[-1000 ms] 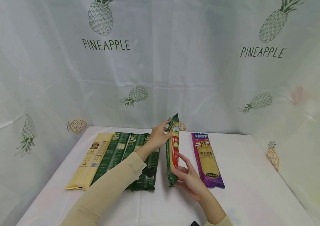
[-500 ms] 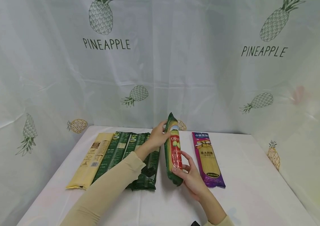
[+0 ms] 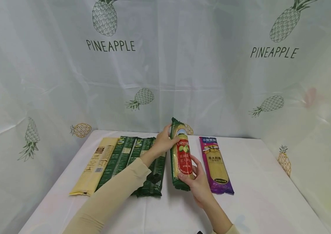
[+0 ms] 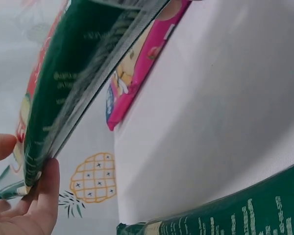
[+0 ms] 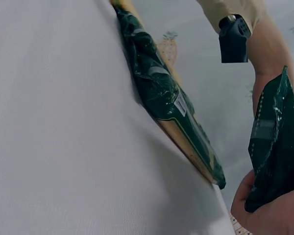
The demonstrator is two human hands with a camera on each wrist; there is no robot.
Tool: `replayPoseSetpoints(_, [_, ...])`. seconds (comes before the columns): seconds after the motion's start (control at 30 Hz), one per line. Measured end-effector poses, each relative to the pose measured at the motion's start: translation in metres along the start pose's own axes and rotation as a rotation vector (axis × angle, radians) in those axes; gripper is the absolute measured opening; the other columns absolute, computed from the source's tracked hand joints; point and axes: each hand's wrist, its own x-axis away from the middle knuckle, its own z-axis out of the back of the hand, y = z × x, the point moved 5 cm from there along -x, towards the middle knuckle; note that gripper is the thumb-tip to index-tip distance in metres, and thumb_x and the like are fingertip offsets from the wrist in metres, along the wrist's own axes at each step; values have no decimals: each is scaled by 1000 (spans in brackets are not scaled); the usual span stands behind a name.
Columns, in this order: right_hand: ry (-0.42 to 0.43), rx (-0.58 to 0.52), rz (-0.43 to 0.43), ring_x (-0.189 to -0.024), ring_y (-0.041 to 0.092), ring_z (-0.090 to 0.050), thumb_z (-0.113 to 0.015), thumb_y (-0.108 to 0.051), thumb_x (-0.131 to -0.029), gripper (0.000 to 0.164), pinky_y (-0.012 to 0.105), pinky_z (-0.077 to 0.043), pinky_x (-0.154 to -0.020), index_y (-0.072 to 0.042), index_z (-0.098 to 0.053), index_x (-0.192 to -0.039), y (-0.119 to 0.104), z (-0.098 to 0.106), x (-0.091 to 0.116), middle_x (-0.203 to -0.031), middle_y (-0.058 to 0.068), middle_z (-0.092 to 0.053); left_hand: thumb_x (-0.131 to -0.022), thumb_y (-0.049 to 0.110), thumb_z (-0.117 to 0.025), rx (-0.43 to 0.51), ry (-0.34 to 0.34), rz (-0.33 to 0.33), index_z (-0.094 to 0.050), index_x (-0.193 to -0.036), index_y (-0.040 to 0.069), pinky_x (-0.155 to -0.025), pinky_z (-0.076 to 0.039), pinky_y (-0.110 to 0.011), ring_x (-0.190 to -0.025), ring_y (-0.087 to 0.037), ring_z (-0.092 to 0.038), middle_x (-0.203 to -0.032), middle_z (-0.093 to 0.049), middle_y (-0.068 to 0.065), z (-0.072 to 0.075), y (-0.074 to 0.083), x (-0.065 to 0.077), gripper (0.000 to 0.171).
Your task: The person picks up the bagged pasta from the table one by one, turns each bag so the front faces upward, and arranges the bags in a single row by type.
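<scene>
Both hands hold a green spaghetti packet (image 3: 184,156) with a red oval label, its front facing the head camera. My left hand (image 3: 163,143) grips its upper left edge, thumb over the front. Lower down, my right hand (image 3: 199,186) grips the right side near the bottom end. The left wrist view shows the packet's dark green back (image 4: 63,88) raised over the table, thumb and fingers of the left hand (image 4: 32,210) on either side of one end. In the right wrist view, the right hand (image 5: 274,213) curls round the packet's end (image 5: 277,142).
Left of the held packet, several green packets (image 3: 118,159) lie side by side, with a yellow packet (image 3: 95,165) at the far left. A purple pasta packet (image 3: 215,165) lies to the right on the white-covered table (image 3: 259,182). Pineapple-print curtain (image 3: 200,81) hangs behind.
The held packet has turned from nearly edge-on so that its red label faces the head camera. Its top has tipped left and its lower end right. Both hands keep their hold.
</scene>
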Motion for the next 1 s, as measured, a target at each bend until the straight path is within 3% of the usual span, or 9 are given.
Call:
replayPoseSetpoints(0.4, [120, 266, 128, -122, 32, -61, -83, -8, -93, 89, 31, -62, -89, -27, -33, -165, -6, -3, 5, -146, 18, -53, -101, 41, -73, -24, 50, -60, -16, -172, 27, -102, -54, -61, -137, -42, -56, -152, -53, -26, -1, 8, 1, 92])
replayPoseSetpoints(0.77, [174, 430, 189, -123, 32, -62, -86, -10, -91, 92, 38, -63, -90, -28, -35, -165, -5, -2, 5, -152, 15, -52, -99, 39, -77, 120, 43, -30, -20, -170, 34, -102, -52, -62, -134, -44, -54, -151, -50, -27, -5, 6, -2, 92])
replayPoseSetpoints(1.0, [187, 468, 188, -123, 31, -62, -87, -12, -90, 91, 42, -62, -93, -25, -36, -164, -6, -2, 5, -156, 15, -51, -99, 33, -78, 201, 38, 20, -20, -169, 39, -99, -55, -58, -124, -42, -62, -146, -52, -24, -9, 0, -6, 91])
